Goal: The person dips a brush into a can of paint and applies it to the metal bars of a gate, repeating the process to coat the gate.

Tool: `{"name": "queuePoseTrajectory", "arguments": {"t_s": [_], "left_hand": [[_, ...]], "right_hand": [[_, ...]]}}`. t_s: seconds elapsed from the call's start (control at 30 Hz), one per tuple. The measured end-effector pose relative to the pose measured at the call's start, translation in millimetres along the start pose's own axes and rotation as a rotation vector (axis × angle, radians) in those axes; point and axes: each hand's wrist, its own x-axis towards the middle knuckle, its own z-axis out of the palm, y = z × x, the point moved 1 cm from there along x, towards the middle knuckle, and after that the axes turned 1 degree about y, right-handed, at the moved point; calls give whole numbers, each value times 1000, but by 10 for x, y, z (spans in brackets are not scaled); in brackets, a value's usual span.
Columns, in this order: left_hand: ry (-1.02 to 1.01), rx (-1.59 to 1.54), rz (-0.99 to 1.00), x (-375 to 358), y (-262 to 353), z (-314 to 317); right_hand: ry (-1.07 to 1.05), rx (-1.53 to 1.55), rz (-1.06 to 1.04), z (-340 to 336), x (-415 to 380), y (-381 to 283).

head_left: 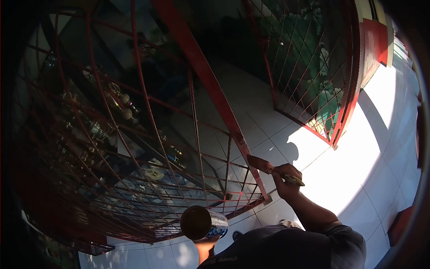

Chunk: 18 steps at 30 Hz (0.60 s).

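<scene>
My right hand (286, 179) grips a paintbrush (264, 166) whose red-stained bristles rest against the lower part of a red metal gate frame (210, 85). My left hand (207, 245) holds a paint can (204, 223) close to my body, its dark open mouth facing the camera; only the fingers under the can show. The red bar grille (148, 148) of the gate fills the left half of the view, with glass behind it.
A second red grille panel (313, 76) stands at the upper right, green plants behind it. White floor tiles (358, 161) lie in bright sunlight at the right. Reflections show in the dark glass at the left.
</scene>
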Motion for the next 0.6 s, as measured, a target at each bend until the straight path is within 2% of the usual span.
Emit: {"name": "queuePoseTrajectory", "arguments": {"t_s": [0.07,0.17,0.3,0.4,0.57,0.6], "left_hand": [[7,64,-45,-128,-27,-41],[21,179,-108,-286,-88,-92],[24,335,-136,-426,-140,-251],[6,261,-70,-347,7,-101],[-63,-124,109,-441,383,370],[-85,-186,122,-525,457,395]], "right_hand": [[-19,-53,217,-196,-378,323],[140,298,797,-489,-827,581],[376,467,1200,-831,-1082,693],[485,665,1387,-945,-1076,634],[400,795,1360,-900,-1073,386],[379,967,1290,-883,-1180,400]]}}
